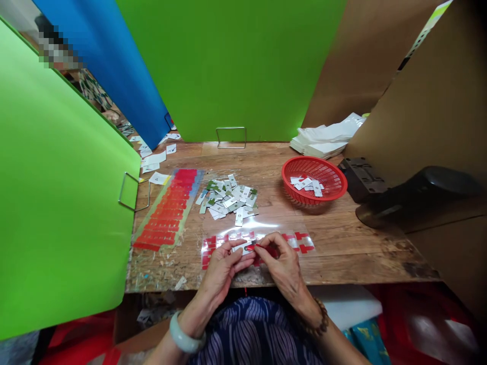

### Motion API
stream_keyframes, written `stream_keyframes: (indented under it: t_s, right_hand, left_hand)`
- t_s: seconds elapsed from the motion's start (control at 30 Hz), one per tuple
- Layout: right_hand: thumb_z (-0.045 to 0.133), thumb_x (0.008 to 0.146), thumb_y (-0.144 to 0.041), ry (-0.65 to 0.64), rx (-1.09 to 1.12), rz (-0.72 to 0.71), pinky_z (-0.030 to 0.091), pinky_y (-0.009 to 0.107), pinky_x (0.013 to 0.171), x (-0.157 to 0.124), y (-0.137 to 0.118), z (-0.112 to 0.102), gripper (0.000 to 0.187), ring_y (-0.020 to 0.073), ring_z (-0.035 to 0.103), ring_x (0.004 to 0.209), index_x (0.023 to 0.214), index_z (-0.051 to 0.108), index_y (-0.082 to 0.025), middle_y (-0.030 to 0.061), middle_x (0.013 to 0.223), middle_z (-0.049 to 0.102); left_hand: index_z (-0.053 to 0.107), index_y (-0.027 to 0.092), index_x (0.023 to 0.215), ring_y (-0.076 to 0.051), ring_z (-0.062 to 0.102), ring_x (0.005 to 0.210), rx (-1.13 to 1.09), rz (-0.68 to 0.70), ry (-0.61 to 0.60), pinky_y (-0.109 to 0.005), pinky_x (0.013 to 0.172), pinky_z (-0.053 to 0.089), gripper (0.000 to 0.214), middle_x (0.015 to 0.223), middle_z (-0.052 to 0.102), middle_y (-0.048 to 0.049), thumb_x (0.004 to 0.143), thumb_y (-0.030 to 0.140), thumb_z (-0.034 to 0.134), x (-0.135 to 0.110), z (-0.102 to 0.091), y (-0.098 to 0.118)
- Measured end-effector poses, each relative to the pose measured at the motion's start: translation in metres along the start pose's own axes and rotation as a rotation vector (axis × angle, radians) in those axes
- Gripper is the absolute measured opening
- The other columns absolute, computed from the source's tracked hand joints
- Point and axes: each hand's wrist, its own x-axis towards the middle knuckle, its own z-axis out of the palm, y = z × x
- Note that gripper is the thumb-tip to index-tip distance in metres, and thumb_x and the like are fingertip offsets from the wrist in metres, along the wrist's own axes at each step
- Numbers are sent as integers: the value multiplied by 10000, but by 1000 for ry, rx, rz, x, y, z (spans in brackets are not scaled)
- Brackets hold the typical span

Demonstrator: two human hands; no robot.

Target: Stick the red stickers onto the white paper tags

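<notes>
Between thumb and fingers, my left hand grips a small metal plate with a dark slot near its right end. My right hand pinches a small red sticker against that end of the plate. Both hands are over a clear sheet bearing red T-shaped stickers, which they partly cover. Just beyond lies a loose pile of similar metal plates, some with greenish faces. A red plastic basket to the right holds several plates.
On the left lies a strip of red stickers. White paper sheets are stacked at the back right, near a dark metal block. Green panels and a blue panel wall the table. Behind the left panel part of another person shows.
</notes>
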Motion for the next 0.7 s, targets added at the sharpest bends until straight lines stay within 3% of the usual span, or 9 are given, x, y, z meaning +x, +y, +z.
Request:
stream_keyframes:
  t_s: [0.7]
  right_hand:
    - [560, 751, -206, -8, -56, -27, 397, 214, 577, -1, 2, -5, 76, 114, 490, 608, 690, 519, -188, -26, 659, 531]
  left_hand:
    - [599, 99, 944, -184, 676, 748, 36, -20, -8, -308, 774, 524, 264, 866, 695, -118, 693, 142, 667, 0, 12, 0]
